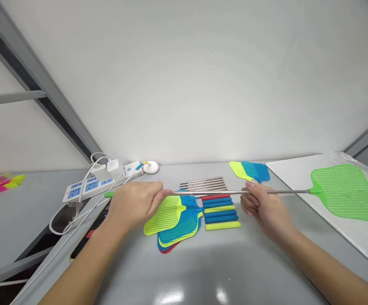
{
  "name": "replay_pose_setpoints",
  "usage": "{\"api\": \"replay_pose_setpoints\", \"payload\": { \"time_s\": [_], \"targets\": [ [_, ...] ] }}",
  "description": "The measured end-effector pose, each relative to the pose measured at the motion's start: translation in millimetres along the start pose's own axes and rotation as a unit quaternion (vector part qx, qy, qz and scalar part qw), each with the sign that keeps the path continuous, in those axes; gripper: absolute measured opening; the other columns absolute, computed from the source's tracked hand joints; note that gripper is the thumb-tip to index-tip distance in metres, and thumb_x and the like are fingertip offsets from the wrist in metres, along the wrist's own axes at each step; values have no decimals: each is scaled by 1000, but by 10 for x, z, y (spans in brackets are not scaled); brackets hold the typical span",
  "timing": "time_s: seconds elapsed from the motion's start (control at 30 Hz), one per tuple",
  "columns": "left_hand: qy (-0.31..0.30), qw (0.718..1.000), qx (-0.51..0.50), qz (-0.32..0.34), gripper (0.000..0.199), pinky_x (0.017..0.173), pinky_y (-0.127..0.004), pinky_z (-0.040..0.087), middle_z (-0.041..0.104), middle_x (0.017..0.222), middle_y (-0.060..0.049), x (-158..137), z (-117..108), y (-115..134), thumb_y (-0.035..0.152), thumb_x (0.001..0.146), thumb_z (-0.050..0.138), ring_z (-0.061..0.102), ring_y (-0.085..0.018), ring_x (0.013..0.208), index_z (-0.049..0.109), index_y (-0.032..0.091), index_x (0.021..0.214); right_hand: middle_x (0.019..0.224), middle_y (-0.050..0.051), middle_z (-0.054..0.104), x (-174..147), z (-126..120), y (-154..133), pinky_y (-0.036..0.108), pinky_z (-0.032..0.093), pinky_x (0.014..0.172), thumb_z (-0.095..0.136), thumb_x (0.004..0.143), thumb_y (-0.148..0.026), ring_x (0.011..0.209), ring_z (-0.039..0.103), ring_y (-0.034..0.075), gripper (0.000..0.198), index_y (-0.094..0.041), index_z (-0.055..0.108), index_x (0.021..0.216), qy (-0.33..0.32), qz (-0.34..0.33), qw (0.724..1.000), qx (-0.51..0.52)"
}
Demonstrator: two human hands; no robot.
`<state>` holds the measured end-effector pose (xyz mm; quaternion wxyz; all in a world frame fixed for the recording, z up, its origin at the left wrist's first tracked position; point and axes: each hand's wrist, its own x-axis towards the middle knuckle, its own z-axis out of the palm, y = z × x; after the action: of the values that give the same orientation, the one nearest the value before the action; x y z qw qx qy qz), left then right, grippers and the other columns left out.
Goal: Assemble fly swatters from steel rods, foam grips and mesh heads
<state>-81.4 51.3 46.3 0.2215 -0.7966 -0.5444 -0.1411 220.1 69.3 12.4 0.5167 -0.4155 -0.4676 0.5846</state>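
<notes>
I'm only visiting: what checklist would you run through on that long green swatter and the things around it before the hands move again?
1. Left-hand grip closed around the green handle: ok, its end sticks out.
2. Right-hand grip on the metal rod: ok.
3. Green swatter head at the rod's far end: ok; how firmly it sits, cannot tell.
4. Coloured handles side by side: ok.
5. Pile of swatter heads evenly stacked: not ok, they overlap unevenly.
</notes>
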Motion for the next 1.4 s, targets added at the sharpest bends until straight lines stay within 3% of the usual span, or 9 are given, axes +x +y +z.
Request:
{"api": "replay_pose_setpoints", "payload": {
  "time_s": [0.13,0.27,0.53,0.6,0.8,0.93,1.13,1.3,1.4],
  "targets": [
    [9,997,37,-74,52,51,-29,20,61,55,-2,-17,-34,-223,39,98,30,53,-19,54,56,21,57,52,-7,17,60,-112,-131,27,24,47,57,90,-37,48,21,10,50,-23,27,52,26,-12,999,30],
    [28,992,58,-104,51,52,-29,21,59,54,-3,-33,-76,-285,37,98,31,51,-20,56,51,21,54,53,-7,18,99,-198,-156,27,24,47,57,90,-40,49,21,10,51,-23,26,53,58,-31,997,36],
    [33,997,35,-69,45,56,-29,26,58,57,-1,-22,13,19,38,99,33,51,-17,55,52,21,63,53,-8,16,165,-260,-172,25,28,45,60,90,-42,47,16,9,49,-22,30,56,131,-58,984,109],
    [26,998,34,-39,45,54,-30,24,56,55,0,-23,7,170,41,99,34,49,-16,51,51,21,63,53,-8,19,150,-209,-124,26,29,45,58,90,-45,46,19,9,50,-22,31,55,94,-56,989,101],
    [69,996,0,59,42,54,-30,27,55,56,2,-62,-48,585,43,99,40,51,-16,49,50,20,65,51,-5,35,-61,19,203,27,31,49,52,93,-52,49,34,11,50,-22,41,55,-103,-34,994,-21],
    [79,993,-27,84,43,52,-30,26,55,57,2,-89,-28,698,44,99,39,51,-15,49,50,20,65,52,-3,39,-189,75,284,29,29,53,46,96,-51,52,38,12,52,-21,42,54,-141,-46,985,-89],
    [61,995,1,76,50,50,-29,22,53,52,2,-52,-20,439,50,100,35,51,-15,46,49,20,61,53,-4,31,-127,46,184,29,26,51,50,94,-51,53,33,12,52,-21,36,54,-105,-31,989,-95],
    [29,997,68,-28,52,49,-28,15,56,51,1,-40,-26,51,47,100,30,52,-17,47,49,20,59,55,-9,11,149,-185,-8,27,23,44,63,87,-45,48,15,9,56,-24,22,55,71,-11,996,56],
    [2,997,61,-49,50,50,-28,15,58,53,1,-43,-13,-8,45,100,30,54,-17,50,50,20,61,56,-9,10,248,-321,-91,26,25,44,65,86,-42,49,13,9,57,-23,20,55,101,-35,992,69]
  ]
}}
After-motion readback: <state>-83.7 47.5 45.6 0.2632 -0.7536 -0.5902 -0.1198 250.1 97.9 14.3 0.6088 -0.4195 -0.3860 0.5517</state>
